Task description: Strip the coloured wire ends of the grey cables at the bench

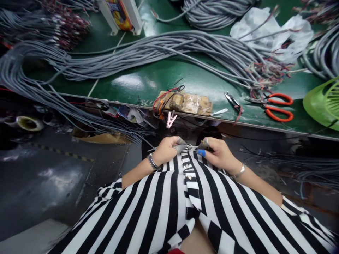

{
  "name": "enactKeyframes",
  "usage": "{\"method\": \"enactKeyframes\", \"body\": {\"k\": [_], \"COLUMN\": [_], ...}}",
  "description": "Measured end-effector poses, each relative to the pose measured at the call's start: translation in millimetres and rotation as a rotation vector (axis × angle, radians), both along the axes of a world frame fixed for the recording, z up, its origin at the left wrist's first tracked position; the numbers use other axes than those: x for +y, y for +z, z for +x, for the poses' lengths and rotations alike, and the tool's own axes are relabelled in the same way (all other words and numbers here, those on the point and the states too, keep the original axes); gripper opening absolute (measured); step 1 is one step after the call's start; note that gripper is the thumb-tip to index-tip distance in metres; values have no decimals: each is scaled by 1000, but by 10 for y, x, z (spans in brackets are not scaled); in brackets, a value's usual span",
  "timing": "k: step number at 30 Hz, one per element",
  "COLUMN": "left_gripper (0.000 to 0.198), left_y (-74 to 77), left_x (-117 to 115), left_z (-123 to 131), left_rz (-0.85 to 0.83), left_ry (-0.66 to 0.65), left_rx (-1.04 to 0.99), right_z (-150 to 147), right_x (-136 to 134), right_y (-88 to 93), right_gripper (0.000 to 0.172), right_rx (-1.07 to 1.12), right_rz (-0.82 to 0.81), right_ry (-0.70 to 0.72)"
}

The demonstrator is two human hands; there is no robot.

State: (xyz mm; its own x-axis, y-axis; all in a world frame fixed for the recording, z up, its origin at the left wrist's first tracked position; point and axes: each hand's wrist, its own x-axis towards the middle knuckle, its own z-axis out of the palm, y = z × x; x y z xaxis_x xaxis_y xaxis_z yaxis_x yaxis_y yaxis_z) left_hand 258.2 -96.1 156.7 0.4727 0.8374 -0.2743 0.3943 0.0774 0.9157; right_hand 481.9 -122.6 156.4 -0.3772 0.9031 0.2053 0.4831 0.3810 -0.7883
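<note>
My left hand point(167, 150) and my right hand point(217, 153) meet close to my striped shirt, below the edge of the green table point(148, 83). Both are closed in a pinch on a thin grey wire point(191, 146) stretched between them. Grey caps cover some fingertips, and one right finger wears a blue cap. A long bundle of grey cables point(148, 53) lies across the table above my hands, and a strand of it runs down toward my left hand.
Orange-handled scissors point(279, 107) and small black snips point(233, 101) lie at the table's right front. A taped brown block with red and black wires point(185, 103) sits at the edge, a pink clip point(171, 120) hanging below. A green fan point(324, 104) stands far right, white plastic bag point(270, 30) behind.
</note>
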Motion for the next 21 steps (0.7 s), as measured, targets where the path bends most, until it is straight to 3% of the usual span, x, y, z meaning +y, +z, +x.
{"method": "enactKeyframes", "body": {"k": [4, 6, 10, 13, 17, 21], "left_gripper": [12, 13, 15, 19, 18, 12], "left_y": [35, 65, 65, 42, 33, -6], "left_x": [-37, -55, -52, -42, -63, -77], "left_z": [47, 60, 46, 31, 25, 20], "left_rz": [-18, -33, -114, -146, -133, -3], "left_ry": [-72, -101, -4, 77, 75, 26], "left_rx": [-39, -51, -87, -120, -103, -7], "right_z": [-57, -94, -11, 122, 180, 58], "right_x": [59, 72, 29, -13, -46, -123], "right_y": [-147, -217, -155, -32, 15, 18], "right_gripper": [20, 20, 20, 22, 22, 28], "right_rx": [-156, -184, -83, -188, -278, -113], "right_rz": [-55, -54, -5, 43, 59, -2], "right_ry": [-296, -336, -173, -57, -80, -58]}}
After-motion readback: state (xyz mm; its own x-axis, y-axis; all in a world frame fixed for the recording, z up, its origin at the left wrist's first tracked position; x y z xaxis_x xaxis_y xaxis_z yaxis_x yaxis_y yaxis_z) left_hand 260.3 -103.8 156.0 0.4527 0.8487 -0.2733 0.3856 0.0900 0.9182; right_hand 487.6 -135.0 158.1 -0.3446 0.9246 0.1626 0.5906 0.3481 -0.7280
